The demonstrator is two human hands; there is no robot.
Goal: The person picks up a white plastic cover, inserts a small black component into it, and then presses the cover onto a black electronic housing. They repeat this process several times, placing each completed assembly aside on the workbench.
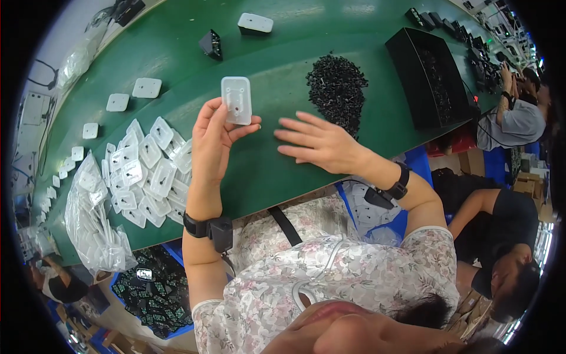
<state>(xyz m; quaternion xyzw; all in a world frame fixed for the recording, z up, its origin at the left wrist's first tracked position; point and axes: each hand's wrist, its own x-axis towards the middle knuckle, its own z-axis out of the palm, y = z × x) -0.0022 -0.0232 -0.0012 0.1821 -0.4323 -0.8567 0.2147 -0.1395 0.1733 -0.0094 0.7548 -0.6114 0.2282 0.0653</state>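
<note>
My left hand is closed on a translucent white plastic cover, a rounded rectangle held upright by its lower part between thumb and fingers. A small dark red spot shows low on its face. To the right of it, my right hand hovers over the table with its fingers stretched out and apart, and no object shows in it. Just beyond that hand lies a heap of small black parts. Left of my left hand, many similar white covers with small black pieces on them form a loose pile.
An open black box stands right on the green table. White-topped black housings are scattered far and left. A clear plastic bag lies at the left edge. Below is a blue bin of circuit boards. Other people sit at right.
</note>
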